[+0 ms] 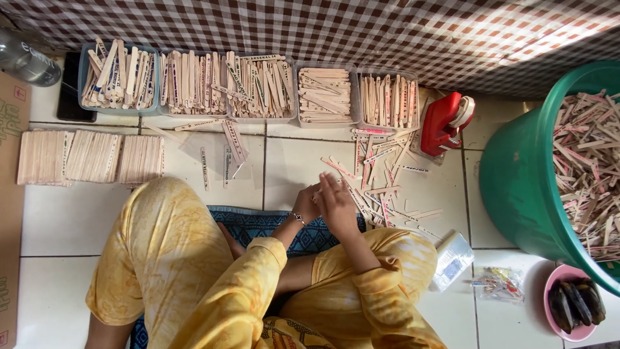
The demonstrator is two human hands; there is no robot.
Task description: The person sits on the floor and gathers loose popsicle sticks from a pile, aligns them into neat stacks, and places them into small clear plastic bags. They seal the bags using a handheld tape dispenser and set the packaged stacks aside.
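Your left hand (305, 205) and right hand (337, 203) meet over the loose wooden sticks (381, 187) on the floor; I cannot tell whether your fingers grip any.

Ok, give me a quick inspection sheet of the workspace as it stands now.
Surface: white tiled floor, blue patterned mat under the seated person.
Job's things: loose wooden sticks scattered by the hands; sorted sticks in clear trays; flat rows of sticks; green tub full of sticks.
Clutter: red tape dispenser, pink bowl with dark pieces, plastic packet, grey bottle.
Hands: left hand and right hand close together over the sticks; grip unclear.
Cables: nothing seen.
Surroundings: checked cloth behind, cardboard at left.
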